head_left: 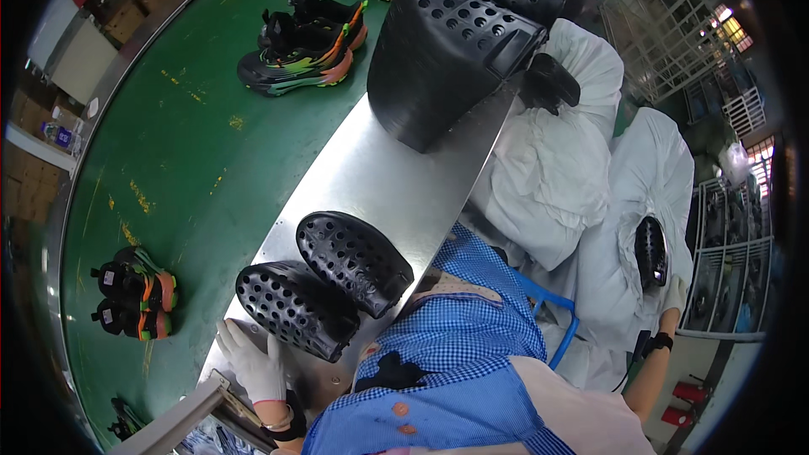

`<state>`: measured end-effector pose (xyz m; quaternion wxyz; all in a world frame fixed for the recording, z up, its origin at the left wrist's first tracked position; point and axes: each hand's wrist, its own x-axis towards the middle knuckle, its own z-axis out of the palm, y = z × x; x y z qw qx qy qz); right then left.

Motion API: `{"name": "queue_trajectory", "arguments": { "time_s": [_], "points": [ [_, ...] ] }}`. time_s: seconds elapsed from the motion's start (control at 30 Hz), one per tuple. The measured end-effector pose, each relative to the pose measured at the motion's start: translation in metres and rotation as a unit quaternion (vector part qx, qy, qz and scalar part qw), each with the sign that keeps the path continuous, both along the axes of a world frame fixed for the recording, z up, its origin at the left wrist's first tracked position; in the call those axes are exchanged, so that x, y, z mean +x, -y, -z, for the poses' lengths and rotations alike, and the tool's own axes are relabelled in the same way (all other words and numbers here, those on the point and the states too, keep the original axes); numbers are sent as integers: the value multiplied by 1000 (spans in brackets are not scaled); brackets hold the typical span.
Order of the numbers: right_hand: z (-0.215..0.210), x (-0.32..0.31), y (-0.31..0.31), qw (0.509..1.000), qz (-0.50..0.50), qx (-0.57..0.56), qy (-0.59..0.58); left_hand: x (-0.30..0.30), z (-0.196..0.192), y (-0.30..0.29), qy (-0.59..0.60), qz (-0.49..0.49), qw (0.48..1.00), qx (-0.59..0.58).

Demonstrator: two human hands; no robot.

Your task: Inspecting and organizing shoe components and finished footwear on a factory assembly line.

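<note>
My left hand [255,364], in a white glove, lies on the steel ledge [354,170] with its fingers apart and nothing in them. Right beside it are two rounded black plastic shells full of holes [295,307], shaped like shoe toes, lying side by side. Far out to the right, my right hand [675,295], also gloved, is at the side of a white sack [628,295]. A black perforated piece [650,251] shows in the sack's opening, close to that hand. The right fingers blend into the white sack and are hard to make out.
A stack of nested black perforated shells [455,42] stands on the ledge's far end. Black sneakers with orange and green trim [303,55] sit on the green belt [194,168], more at its near left [135,293]. Another white sack [552,177] and a blue tubular frame [566,329] are at the right.
</note>
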<state>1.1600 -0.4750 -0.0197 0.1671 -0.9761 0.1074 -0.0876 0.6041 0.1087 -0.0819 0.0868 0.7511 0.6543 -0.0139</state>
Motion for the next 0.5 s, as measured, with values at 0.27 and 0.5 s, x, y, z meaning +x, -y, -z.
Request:
{"name": "queue_trajectory", "arguments": {
  "time_s": [0.27, 0.5],
  "points": [
    [44, -58, 48, 993, 95, -63, -24, -2, -10, -11, 15, -9, 998, -63],
    [34, -133, 9, 971, 192, -47, -133, -14, 3, -13, -6, 26, 999, -33]
  ]
}}
